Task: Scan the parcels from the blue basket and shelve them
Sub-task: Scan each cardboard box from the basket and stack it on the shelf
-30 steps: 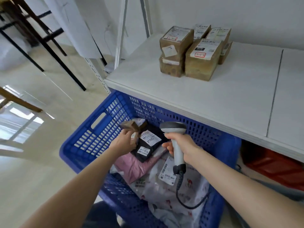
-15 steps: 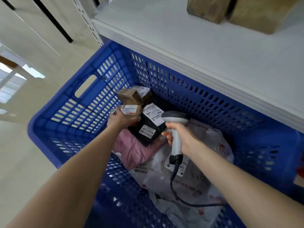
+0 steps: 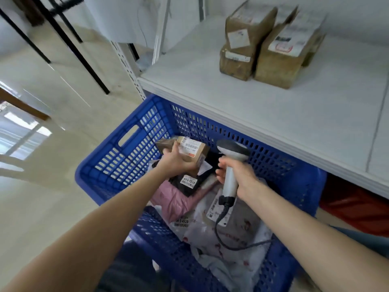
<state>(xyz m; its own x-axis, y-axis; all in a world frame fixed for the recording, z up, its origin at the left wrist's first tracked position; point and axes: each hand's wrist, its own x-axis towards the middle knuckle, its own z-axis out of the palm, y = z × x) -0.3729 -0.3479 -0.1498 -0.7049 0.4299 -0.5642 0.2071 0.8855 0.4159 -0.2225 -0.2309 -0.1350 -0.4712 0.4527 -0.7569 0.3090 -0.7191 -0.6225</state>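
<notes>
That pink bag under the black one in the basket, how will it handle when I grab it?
Probably floppy: the pink bag is creased and slumped, so it should droop if held by one edge. Its plastic skin looks smooth, maybe slippery. The black bag lies partly on it and would likely slide off as it lifts.

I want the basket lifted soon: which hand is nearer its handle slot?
Left. The left hand, gripping a small brown box, is just right of the handle slot; the right hand, holding the scanner, is farther right, beyond the box.
</notes>
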